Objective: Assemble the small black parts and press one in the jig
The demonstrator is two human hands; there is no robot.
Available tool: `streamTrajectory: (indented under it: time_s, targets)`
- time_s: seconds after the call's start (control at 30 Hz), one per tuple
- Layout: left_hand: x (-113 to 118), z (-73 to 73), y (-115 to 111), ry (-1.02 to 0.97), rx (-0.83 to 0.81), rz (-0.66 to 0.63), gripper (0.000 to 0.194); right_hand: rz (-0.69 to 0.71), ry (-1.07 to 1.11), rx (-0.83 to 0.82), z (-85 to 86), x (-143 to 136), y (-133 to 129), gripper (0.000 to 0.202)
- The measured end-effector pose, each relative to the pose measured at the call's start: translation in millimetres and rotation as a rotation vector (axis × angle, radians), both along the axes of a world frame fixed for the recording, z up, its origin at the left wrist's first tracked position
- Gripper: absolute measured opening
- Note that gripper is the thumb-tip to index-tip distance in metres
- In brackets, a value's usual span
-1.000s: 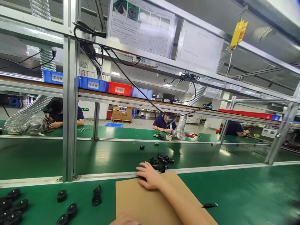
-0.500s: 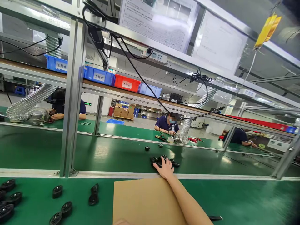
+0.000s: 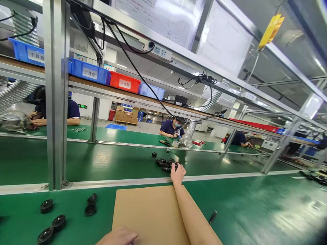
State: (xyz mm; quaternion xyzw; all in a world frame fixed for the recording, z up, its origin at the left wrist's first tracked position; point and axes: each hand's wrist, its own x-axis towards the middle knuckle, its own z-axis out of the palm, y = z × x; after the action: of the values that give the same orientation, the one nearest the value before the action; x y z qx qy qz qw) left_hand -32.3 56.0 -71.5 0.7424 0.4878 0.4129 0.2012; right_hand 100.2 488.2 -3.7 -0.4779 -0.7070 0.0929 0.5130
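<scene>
My right hand [image 3: 178,173] reaches over the far edge of a brown cardboard sheet [image 3: 145,211] to a pile of small black parts [image 3: 163,164] on the green bench behind the white rail. Its fingers are curled at the right end of the pile; what they hold, if anything, is hidden. My left hand [image 3: 120,236] is at the bottom edge, over the near left part of the cardboard, its fingers mostly cut off or blurred. One black part [image 3: 154,154] lies apart, beyond the pile.
Black wheels [image 3: 59,222] and a pair of black parts [image 3: 90,205] lie left of the cardboard. A small dark object [image 3: 213,216] is to its right. A metal post [image 3: 56,102] rises at left. Blue bins [image 3: 90,72] and a red bin [image 3: 124,82] line the shelf. People work opposite.
The view has shifted right. My right hand has gone from spread over the pile to curled at its right end, and more black parts show. My left hand has come further into view.
</scene>
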Motion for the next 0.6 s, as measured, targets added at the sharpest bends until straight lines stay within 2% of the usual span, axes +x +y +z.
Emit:
streamTrajectory:
  time_s: [0.17,0.27,0.37,0.47,0.53,0.6]
  targets:
    - [14,43.1,-33,-0.052,0.053,-0.005,0.066,-0.003,0.102,-0.021,12.9,19,-16,0.042]
    - [26,71.4,-49,-0.007,-0.005,0.012,0.064,0.101,0.123,-0.022,30.2,20,-32,0.042]
    - [34,87.3,-56,0.028,-0.110,0.075,0.069,0.245,0.116,-0.041,45.1,25,-60,0.046]
    - [40,86.5,-57,0.035,-0.154,0.149,0.082,0.473,0.032,-0.118,50.2,39,-104,0.057]
    - [43,81.5,-58,0.065,-0.159,0.258,0.085,0.729,-0.103,-0.202,49.5,55,-142,0.057]
    - [46,77.8,-59,0.117,-0.165,0.382,0.089,1.051,-0.296,-0.291,48.7,73,-183,0.048]
